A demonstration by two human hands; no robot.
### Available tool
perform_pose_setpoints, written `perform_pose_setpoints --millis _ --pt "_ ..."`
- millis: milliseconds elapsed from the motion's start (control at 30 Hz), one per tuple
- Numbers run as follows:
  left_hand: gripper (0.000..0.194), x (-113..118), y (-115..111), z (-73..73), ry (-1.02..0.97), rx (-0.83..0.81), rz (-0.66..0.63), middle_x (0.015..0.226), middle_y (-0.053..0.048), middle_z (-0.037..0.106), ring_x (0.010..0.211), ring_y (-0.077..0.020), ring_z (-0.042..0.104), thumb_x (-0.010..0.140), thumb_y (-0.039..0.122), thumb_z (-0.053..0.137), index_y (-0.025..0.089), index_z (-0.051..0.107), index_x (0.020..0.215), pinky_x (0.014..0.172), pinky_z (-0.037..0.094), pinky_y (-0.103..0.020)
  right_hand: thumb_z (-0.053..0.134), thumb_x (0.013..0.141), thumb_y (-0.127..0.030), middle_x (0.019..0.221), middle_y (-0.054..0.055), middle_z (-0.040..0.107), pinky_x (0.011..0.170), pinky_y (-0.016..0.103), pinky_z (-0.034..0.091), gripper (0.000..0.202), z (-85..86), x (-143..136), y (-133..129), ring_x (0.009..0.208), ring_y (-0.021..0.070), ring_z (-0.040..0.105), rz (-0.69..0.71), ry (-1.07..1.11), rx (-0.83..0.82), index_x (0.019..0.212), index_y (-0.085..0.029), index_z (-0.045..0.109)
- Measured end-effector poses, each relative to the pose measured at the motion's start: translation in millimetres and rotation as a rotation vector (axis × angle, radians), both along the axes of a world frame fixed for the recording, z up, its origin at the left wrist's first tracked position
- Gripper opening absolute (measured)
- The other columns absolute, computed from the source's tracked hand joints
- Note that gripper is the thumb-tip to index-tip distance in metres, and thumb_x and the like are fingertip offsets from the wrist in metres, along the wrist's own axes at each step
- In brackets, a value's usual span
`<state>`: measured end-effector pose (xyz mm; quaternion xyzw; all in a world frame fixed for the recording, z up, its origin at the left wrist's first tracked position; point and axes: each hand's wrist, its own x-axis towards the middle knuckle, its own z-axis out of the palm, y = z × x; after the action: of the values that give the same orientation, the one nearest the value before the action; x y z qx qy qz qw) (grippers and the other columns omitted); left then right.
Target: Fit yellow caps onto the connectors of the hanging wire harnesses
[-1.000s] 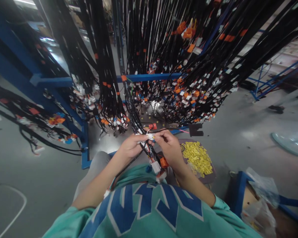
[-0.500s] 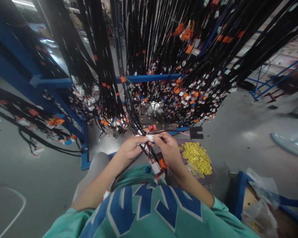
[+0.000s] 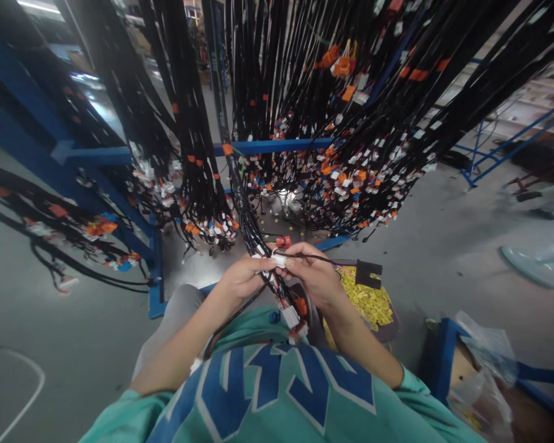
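Note:
My left hand (image 3: 245, 275) is closed, its thumb and fingers pinching a small white connector (image 3: 280, 261) from the left. From the right, my right hand (image 3: 314, 274) closes on the same connector, fingertips almost meeting the left ones. The connector belongs to a black wire harness (image 3: 247, 215) that runs down between my hands towards my lap. At its lower end hang a larger white connector (image 3: 290, 316) and an orange connector (image 3: 301, 306). A thin wire passes over my right hand to a flat black notched piece (image 3: 369, 274). My fingertips hide part of the white connector.
A tray of small yellow parts (image 3: 372, 307) lies right of my right forearm. Ahead, bundles of black harnesses (image 3: 184, 92) hang from a blue frame (image 3: 286, 146). A red connector (image 3: 283, 242) is just beyond my hands. Clear plastic bags (image 3: 482, 394) are at the lower right.
My right hand has shifted slightly right and turned against the white connector. The black notched piece has swung a little right and down, now over the yellow parts.

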<state>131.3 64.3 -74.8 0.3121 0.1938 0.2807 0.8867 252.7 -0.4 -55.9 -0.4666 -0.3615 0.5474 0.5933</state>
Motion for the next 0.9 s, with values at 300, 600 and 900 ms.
perform_pose_setpoints --millis 300,600,900 --pt "0.011 5.0 4.2 -3.3 -0.017 -0.004 0.024 0.051 -0.002 0.061 0.047 -0.0121 0.054 0.052 0.007 0.065 0.010 0.061 0.061 0.053 0.047 -0.024 0.072 0.057 -0.030 0.055 -0.003 0.060 0.049 0.020 0.043 0.026 -3.5 -1.8 10.6 0.050 0.0092 0.055 -0.038 0.001 0.046 0.069 -0.018 0.053" --pt "0.011 -17.4 38.9 20.7 -0.105 -0.254 0.131 0.054 -0.002 0.054 0.045 -0.0094 0.052 0.072 0.009 0.044 0.010 0.054 0.068 0.051 0.047 -0.022 0.066 0.064 -0.044 0.073 0.000 0.061 0.055 0.019 0.044 0.032 -13.8 15.9 6.4 0.061 0.0081 0.055 0.135 -0.018 -0.055 0.081 -0.017 0.061" --pt "0.020 -9.8 45.4 31.7 -0.182 -0.406 0.308 0.056 -0.001 0.053 0.044 -0.0069 0.051 0.082 0.014 0.035 0.009 0.054 0.077 0.049 0.048 -0.019 0.064 0.060 -0.054 0.076 0.004 0.066 0.048 0.021 0.044 0.044 -1.8 -13.4 1.2 0.055 0.0116 0.056 0.347 0.192 -0.122 0.084 -0.018 0.060"
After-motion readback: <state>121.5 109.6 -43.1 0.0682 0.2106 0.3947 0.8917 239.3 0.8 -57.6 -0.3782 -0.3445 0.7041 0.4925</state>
